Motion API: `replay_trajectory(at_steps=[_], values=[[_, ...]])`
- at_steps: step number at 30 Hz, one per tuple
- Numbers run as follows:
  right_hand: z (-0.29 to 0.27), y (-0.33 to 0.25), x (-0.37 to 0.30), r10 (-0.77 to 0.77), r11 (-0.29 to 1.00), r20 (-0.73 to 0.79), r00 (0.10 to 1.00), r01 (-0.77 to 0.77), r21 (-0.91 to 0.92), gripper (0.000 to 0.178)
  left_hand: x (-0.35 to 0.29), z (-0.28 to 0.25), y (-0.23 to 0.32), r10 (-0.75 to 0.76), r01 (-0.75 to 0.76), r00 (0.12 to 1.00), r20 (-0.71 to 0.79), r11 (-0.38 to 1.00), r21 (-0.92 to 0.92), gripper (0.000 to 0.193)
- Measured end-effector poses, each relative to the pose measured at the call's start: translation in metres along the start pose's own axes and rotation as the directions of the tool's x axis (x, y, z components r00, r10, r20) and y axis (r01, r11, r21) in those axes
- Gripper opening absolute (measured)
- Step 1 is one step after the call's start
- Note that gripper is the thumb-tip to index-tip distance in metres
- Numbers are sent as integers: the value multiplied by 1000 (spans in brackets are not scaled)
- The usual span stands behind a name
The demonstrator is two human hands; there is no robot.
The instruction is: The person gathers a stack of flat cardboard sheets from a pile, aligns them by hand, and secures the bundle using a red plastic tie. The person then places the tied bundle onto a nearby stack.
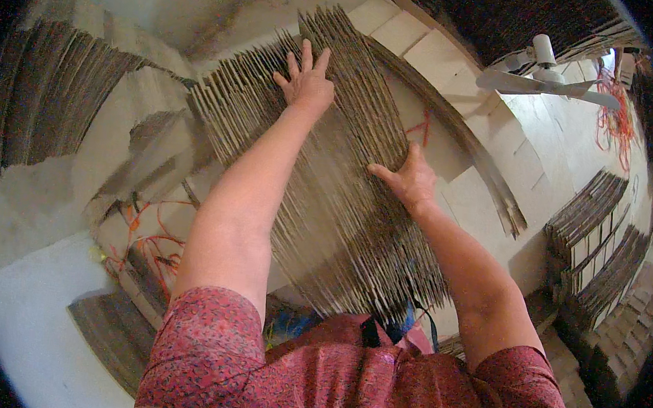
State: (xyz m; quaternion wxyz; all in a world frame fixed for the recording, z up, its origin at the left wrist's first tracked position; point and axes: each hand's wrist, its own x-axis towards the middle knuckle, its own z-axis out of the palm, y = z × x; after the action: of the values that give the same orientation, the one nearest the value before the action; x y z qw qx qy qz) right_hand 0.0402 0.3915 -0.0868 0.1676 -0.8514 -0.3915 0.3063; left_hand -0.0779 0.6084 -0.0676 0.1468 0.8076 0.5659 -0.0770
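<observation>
A wide bundle of thin grey-brown cardboard sheets (371, 142) stands on edge in front of me, packed in close slanting rows. My left hand (306, 86) rests on its far part, fingers spread wide across the edges. Against the bundle's right side lies my right hand (410, 182), its thumb stretched over the top edges and the fingers pointing away from me. Neither hand has closed around a sheet. Below my forearms the rows run down toward my torso, where a dark strap-like piece and a bit of blue show.
More cardboard stacks (49, 94) stand at the left, with others (586, 211) at the right. A curved cardboard strip (464, 134) lies beyond the bundle. A fan (547, 83) is at the upper right near orange cords (618, 113); a second orange tangle (156, 243) lies lower left.
</observation>
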Motion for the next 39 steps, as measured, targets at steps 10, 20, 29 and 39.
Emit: replay_trajectory(at_steps=[10, 20, 29, 39], values=[[-4, 29, 20, -57, 998, -65, 996, 55, -37, 89, -7, 44, -15, -4, 8, 984, -176, 1000, 19, 59], [-6, 20, 12, -108, 956, 66, 992, 122, -267, 114, -2, 75, -32, 62, -13, 948, -311, 987, 159, 59], [-29, 31, -10, -257, 965, 40, 966, 258, -49, 85, -4, 67, -20, 25, 60, 980, -196, 908, 415, 59], [-178, 53, -42, -579, 735, -163, 799, 426, -528, 87, -11, 59, -32, 327, -68, 852, -410, 844, 532, 55]])
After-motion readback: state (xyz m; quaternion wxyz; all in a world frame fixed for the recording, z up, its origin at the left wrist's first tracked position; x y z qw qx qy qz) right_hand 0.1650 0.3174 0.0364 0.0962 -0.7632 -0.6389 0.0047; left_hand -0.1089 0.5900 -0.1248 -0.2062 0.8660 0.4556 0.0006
